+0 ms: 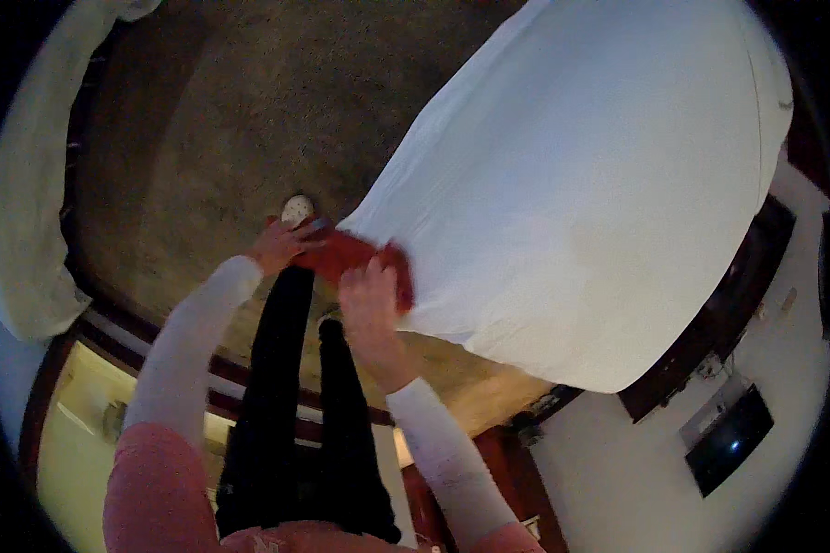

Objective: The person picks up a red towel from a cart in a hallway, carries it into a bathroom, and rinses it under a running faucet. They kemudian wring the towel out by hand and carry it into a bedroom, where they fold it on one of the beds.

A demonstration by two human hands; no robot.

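A red cloth (349, 252), partly blurred, stretches between my two hands at the near end of a bed covered with a white sheet (560, 173). My left hand (283, 247) grips the cloth's left end, fingers laid over it. At the right end, my right hand (370, 304) is blurred by motion, its fingers on the cloth, some of which hangs past them beside the sheet's edge. Where the cloth meets the narrow near end of the sheet, it hides part of that edge. The fingertips of my right hand cannot be made out clearly.
My foot in a light, perforated shoe (298, 209) stands on brown carpet (249, 124). A pale curtain (31, 180) hangs at the far left. Dark furniture (719, 311) lines the right wall beyond the bed, near a wall-mounted screen (730, 439). A lit doorway (83, 415) shows at lower left.
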